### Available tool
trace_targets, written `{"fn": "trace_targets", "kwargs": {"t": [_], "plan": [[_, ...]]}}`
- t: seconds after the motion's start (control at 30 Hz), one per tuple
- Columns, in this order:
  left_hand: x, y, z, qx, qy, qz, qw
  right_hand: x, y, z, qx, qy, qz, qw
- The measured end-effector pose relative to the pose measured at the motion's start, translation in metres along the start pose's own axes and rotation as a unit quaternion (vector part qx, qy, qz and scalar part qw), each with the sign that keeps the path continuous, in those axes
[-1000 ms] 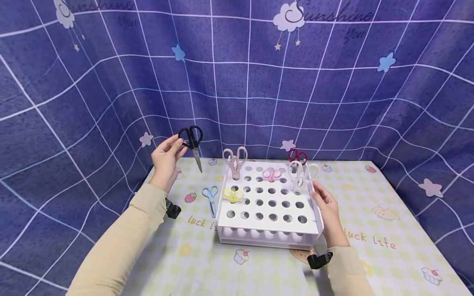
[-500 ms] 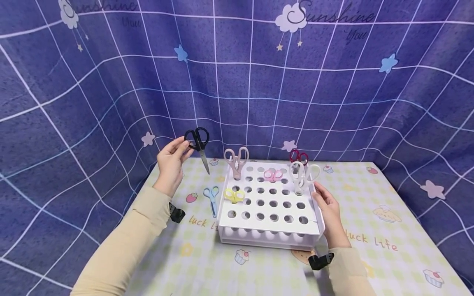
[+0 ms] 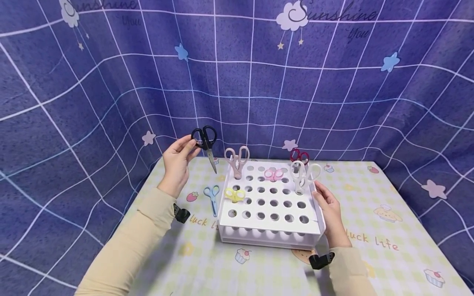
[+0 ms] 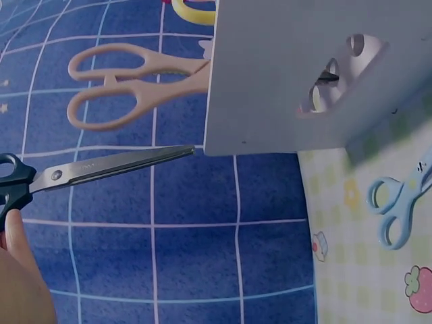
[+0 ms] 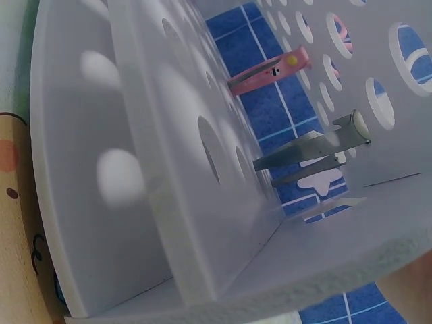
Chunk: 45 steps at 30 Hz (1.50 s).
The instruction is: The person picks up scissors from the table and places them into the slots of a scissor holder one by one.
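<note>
My left hand point(image 3: 177, 164) pinches a handle loop of the black-handled scissors point(image 3: 205, 137), blades hanging down and to the right. In the left wrist view the blade tip is close to the rack's side panel. A white rack point(image 3: 266, 224) with rows of round holes stands on the table; my right hand point(image 3: 328, 209) holds its right side. Upright in its holes are beige-pink scissors point(image 3: 237, 162), yellow scissors point(image 3: 235, 194), pink scissors point(image 3: 274, 174), white scissors point(image 3: 301, 176) and dark red scissors point(image 3: 299, 156). Left of the rack, light blue scissors point(image 3: 212, 200) lie on the tablecloth.
A pale green checked tablecloth point(image 3: 207, 271) with printed cupcakes and lettering covers the table. Behind and at both sides hangs a blue gridded curtain point(image 3: 233, 90). In the right wrist view, blades show beneath the rack's top panel point(image 5: 398, 142).
My left hand has moved to the right with the black-handled scissors, bringing them nearer to the rack. The right hand stays at the rack's side.
</note>
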<state>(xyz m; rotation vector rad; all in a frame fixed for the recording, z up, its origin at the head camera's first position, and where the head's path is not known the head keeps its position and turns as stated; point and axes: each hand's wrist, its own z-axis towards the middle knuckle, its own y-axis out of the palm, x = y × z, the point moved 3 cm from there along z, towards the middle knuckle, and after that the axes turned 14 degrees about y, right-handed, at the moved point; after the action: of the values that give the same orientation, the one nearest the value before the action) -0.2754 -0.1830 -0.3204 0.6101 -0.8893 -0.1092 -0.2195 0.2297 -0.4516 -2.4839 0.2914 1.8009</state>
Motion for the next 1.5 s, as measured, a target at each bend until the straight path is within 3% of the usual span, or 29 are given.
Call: {"fn": "trace_targets", "kwargs": {"t": [0.37, 0.67, 0.93, 1.5], "plan": [[-0.004, 0.022, -0.015, -0.043, 0.011, 0.011, 0.9989, -0.001, -0.001, 0.001, 0.004, 0.001, 0.002, 1.0000], [-0.007, 0.038, -0.028, -0.062, 0.003, 0.011, 0.9980, 0.001, 0.000, 0.002, 0.006, -0.005, 0.005, 1.0000], [-0.010, 0.051, -0.044, -0.091, -0.023, 0.004, 0.9956, 0.001, -0.001, 0.003, 0.000, -0.010, 0.011, 0.9999], [-0.020, 0.070, -0.077, -0.162, -0.089, 0.018, 0.9825, 0.000, -0.001, 0.002, -0.005, -0.012, 0.010, 0.9999]]}}
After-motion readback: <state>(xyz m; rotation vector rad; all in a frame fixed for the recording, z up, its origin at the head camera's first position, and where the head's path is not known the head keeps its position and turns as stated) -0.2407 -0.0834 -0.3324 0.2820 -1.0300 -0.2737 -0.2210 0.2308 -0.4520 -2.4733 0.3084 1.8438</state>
